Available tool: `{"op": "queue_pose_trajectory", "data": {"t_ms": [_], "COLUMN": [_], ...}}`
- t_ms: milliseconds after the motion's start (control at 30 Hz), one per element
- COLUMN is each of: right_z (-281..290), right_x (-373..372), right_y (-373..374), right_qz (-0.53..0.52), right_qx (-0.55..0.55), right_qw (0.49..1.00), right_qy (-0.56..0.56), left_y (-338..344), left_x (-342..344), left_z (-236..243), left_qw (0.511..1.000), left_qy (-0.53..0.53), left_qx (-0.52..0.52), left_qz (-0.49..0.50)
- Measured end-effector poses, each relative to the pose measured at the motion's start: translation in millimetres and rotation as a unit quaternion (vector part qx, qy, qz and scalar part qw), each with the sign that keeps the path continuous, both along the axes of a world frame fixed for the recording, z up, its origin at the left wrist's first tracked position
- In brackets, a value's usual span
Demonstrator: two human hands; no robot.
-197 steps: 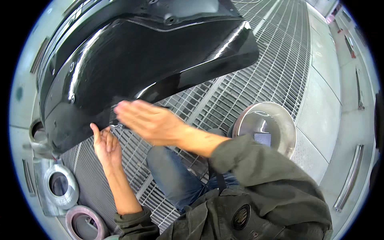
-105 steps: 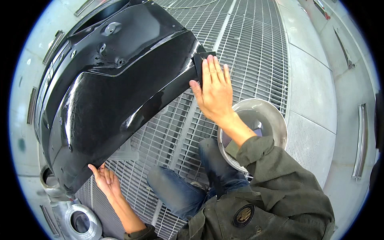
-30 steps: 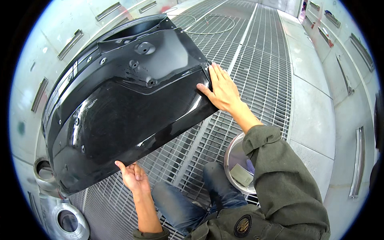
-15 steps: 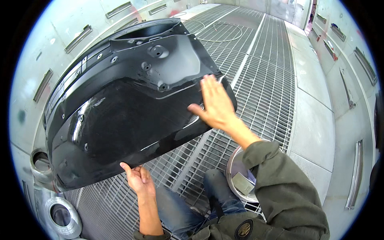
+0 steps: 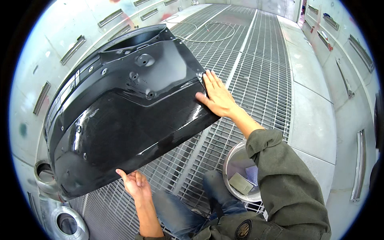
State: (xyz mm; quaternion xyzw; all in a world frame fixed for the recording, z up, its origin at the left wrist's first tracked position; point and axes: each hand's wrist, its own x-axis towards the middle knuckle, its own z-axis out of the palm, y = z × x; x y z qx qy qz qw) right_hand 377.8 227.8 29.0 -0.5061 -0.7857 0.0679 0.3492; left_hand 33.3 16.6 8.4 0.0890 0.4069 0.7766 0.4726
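Pinching the big, shiny, black, curved panel at nine o'clock by its six o'clock edge with the bare left hand, likely to stop wobbling. Laying the bare right hand wide and flat on its two o'clock edge, perhaps to steady it; cannot tell if holding anything under the palm.

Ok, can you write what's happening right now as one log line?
black panel: glossy, curved | left hand: thumb at lower edge | right hand: open against right edge | metal bowl: holds grey-green block, purple piece
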Motion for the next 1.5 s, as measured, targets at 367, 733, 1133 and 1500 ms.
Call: {"op": "queue_pose_trajectory", "data": {"t_ms": [367, 733, 1133, 1500], "right_z": [-2.6, -13.2, -34.9, -13.1], "right_x": [-129.0, -91.1, 14.0, -51.6], "right_y": [-102.3, -124.8, -76.6, -63.6], "right_qz": [0.113, 0.040, -0.048, 0.048], "right_qx": [0.140, 0.104, 0.089, 0.129], "right_qw": [0.984, 0.994, 0.993, 0.988], "right_qy": [0.007, 0.019, -0.058, -0.066], "left_y": [1.8, 3.4, 0.7, -5.4], "left_x": [-7.0, 12.8, 4.0, -5.4], "left_z": [-3.7, 4.5, 7.5, 3.6], "left_qw": [0.999, 0.997, 0.997, 0.998], "left_qy": [0.037, 0.068, 0.074, 0.042], "left_qx": [-0.019, -0.042, -0.039, -0.037], "left_qz": [-0.021, 0.018, -0.006, -0.041]}}
